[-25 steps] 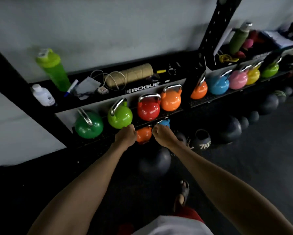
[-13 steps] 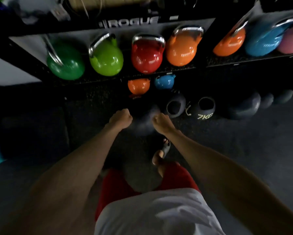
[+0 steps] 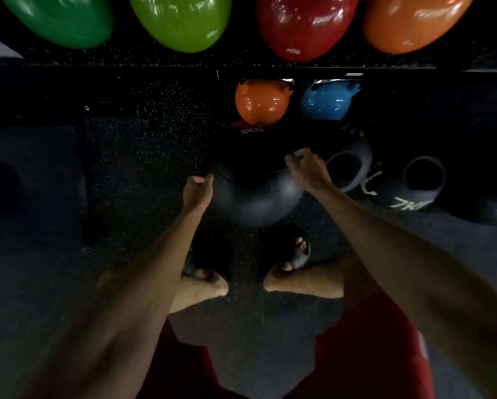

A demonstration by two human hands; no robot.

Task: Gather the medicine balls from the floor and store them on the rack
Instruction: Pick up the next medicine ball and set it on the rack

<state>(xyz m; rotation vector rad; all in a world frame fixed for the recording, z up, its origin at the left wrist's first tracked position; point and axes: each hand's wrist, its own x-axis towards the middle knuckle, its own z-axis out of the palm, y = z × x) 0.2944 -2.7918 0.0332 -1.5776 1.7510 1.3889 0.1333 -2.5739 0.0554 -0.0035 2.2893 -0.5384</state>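
— Floor [image 3: 143, 156] first: what's it like?
— Dark speckled rubber, dimly lit. Black ball [image 3: 255, 197] sits on it just ahead of the sandalled feet [image 3: 296, 254], below the rack [image 3: 155, 64] edge.
— Hands?
— Left hand [image 3: 197, 191] touches the ball's left side, right hand [image 3: 309, 168] its upper right; fingers curled, no grip closed on it.
— Around it?
— Orange kettlebell [image 3: 260, 102] and blue kettlebell [image 3: 327, 100] behind; a 7KG weight [image 3: 414, 191] to the right.
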